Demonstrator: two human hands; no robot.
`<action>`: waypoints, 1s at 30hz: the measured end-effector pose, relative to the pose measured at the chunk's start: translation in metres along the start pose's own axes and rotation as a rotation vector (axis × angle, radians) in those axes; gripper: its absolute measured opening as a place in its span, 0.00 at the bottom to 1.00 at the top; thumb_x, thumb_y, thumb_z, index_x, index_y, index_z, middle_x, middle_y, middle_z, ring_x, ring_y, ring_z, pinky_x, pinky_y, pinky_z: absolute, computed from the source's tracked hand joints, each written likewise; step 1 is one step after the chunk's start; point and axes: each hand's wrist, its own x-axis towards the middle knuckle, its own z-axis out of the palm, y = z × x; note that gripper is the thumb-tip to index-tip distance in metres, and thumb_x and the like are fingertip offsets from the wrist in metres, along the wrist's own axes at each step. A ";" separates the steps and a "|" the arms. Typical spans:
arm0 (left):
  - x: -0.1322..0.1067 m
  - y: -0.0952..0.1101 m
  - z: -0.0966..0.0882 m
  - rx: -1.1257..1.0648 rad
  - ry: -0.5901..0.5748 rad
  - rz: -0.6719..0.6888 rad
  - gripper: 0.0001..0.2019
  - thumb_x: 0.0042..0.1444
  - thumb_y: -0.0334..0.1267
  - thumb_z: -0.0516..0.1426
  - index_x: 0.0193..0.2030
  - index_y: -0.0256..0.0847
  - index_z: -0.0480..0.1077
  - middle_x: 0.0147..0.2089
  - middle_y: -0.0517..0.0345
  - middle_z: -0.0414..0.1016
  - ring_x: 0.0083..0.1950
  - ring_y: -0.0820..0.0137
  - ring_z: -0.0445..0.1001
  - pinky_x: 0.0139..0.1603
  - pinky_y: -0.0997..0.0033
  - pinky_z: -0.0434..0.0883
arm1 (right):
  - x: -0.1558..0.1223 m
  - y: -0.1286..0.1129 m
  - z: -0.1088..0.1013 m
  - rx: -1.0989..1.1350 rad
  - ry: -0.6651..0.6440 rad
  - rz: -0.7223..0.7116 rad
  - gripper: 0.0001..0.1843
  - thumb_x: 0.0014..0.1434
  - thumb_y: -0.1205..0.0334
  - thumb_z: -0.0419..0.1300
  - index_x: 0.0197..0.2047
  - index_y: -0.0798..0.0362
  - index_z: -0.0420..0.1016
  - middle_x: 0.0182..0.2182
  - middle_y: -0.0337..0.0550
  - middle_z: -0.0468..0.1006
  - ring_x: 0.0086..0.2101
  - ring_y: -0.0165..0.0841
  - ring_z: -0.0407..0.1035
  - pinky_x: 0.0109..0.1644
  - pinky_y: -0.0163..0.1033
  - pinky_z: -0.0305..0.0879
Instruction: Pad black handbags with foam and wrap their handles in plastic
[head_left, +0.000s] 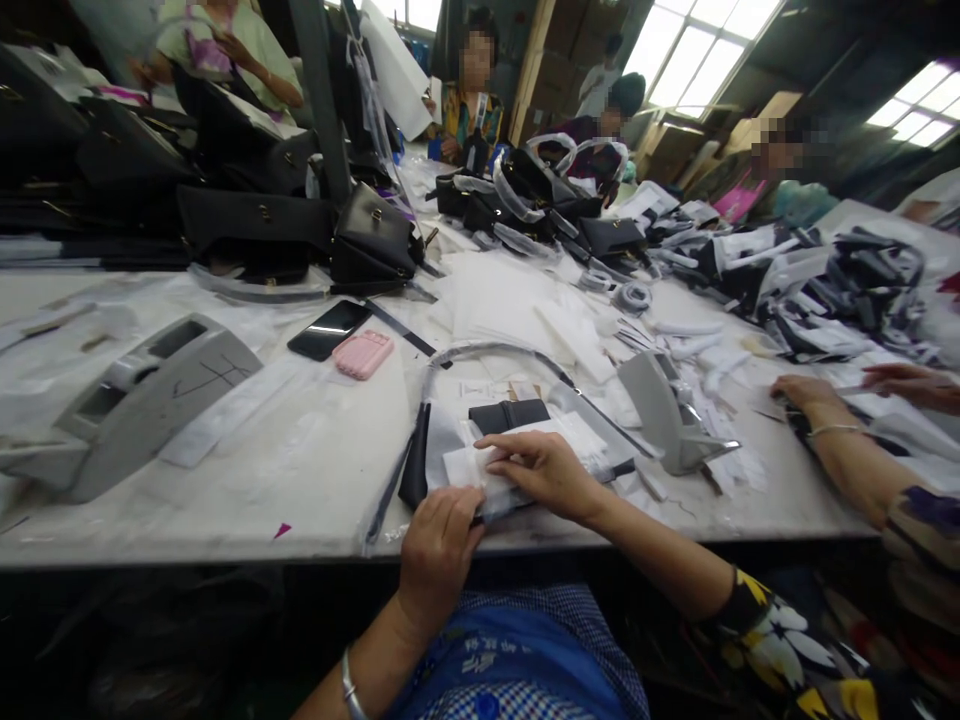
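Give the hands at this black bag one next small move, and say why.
Probably smooth the white wrapping with the right hand while the left hand steadies the near side of the black bag. The right hand's fingers are over the wrapping, the left hand is at that near side, and the wrapping looks uneven.

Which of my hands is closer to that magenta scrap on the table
Left. Your left hand is right of the scrap, at the near edge of the bag; your right hand is farther right, over it.
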 end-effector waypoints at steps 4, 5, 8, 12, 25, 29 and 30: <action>-0.001 -0.001 0.000 0.013 0.016 0.008 0.08 0.67 0.34 0.52 0.49 0.36 0.69 0.42 0.49 0.79 0.46 0.62 0.76 0.52 0.63 0.71 | -0.001 -0.002 0.003 0.067 0.025 0.010 0.25 0.57 0.66 0.65 0.59 0.46 0.75 0.33 0.35 0.84 0.31 0.29 0.76 0.38 0.33 0.69; 0.000 -0.002 0.000 0.013 0.018 0.010 0.08 0.67 0.34 0.52 0.49 0.36 0.70 0.41 0.49 0.79 0.45 0.62 0.76 0.52 0.63 0.71 | -0.001 -0.001 0.004 0.016 0.046 -0.008 0.26 0.57 0.66 0.65 0.59 0.45 0.74 0.33 0.35 0.84 0.32 0.30 0.76 0.40 0.34 0.69; 0.002 -0.002 -0.001 0.000 0.008 0.022 0.08 0.67 0.33 0.52 0.49 0.37 0.70 0.41 0.50 0.79 0.45 0.62 0.76 0.52 0.63 0.71 | 0.000 0.000 0.010 -0.171 0.059 -0.060 0.27 0.57 0.69 0.66 0.59 0.43 0.74 0.33 0.34 0.84 0.34 0.31 0.76 0.46 0.37 0.68; 0.005 0.000 -0.003 -0.019 -0.031 0.036 0.08 0.66 0.31 0.53 0.49 0.37 0.71 0.43 0.50 0.78 0.46 0.63 0.75 0.52 0.63 0.72 | 0.007 0.004 0.013 -0.270 -0.001 -0.071 0.25 0.58 0.66 0.66 0.59 0.46 0.74 0.34 0.38 0.82 0.35 0.32 0.74 0.45 0.37 0.67; 0.002 0.002 -0.012 0.088 -0.145 0.179 0.19 0.63 0.24 0.54 0.60 0.37 0.69 0.57 0.48 0.76 0.59 0.61 0.73 0.61 0.57 0.72 | 0.029 0.007 0.013 -0.326 0.007 -0.070 0.21 0.60 0.68 0.63 0.57 0.48 0.76 0.41 0.42 0.79 0.37 0.33 0.74 0.40 0.35 0.67; 0.003 0.003 -0.014 0.115 -0.116 0.199 0.18 0.63 0.25 0.55 0.59 0.38 0.70 0.56 0.50 0.77 0.57 0.63 0.75 0.61 0.61 0.71 | 0.001 0.015 -0.020 -0.097 0.223 -0.279 0.12 0.63 0.68 0.60 0.49 0.50 0.79 0.45 0.43 0.79 0.39 0.30 0.75 0.47 0.35 0.70; 0.003 0.002 -0.014 0.111 -0.113 0.210 0.18 0.63 0.25 0.55 0.60 0.38 0.70 0.57 0.51 0.77 0.57 0.64 0.74 0.62 0.62 0.70 | -0.012 0.021 -0.037 -0.074 0.306 -0.301 0.11 0.64 0.66 0.60 0.48 0.49 0.79 0.45 0.43 0.80 0.40 0.31 0.75 0.49 0.36 0.70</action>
